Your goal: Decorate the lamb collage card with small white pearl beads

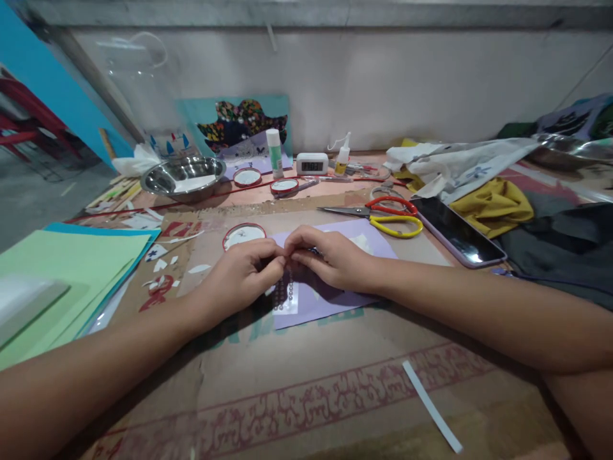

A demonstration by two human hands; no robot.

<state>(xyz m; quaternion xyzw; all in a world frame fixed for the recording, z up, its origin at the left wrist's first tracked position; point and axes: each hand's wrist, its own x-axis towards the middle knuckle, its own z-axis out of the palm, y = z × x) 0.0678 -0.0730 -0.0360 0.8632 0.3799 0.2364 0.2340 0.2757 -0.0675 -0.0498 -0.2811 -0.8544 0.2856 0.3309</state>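
Observation:
My left hand (244, 275) and my right hand (330, 259) meet fingertip to fingertip over a lilac paper sheet (335, 300) lying on cardboard. Both hands are curled in a pinch around something small that I cannot make out. Just below the fingertips a strip of small pearl-like stickers (283, 295) lies on the sheet, partly hidden by my left hand. A round red-rimmed lid (239, 234) sits just behind my left hand.
Red-and-yellow scissors (387, 214) and a dark tablet (454, 233) lie to the right. Green paper sheets (67, 275) are stacked at left. A metal bowl (184, 176), glue stick (274, 152), small clock (312, 164) and cloth pile (493, 204) stand behind. A white paper strip (431, 406) lies near.

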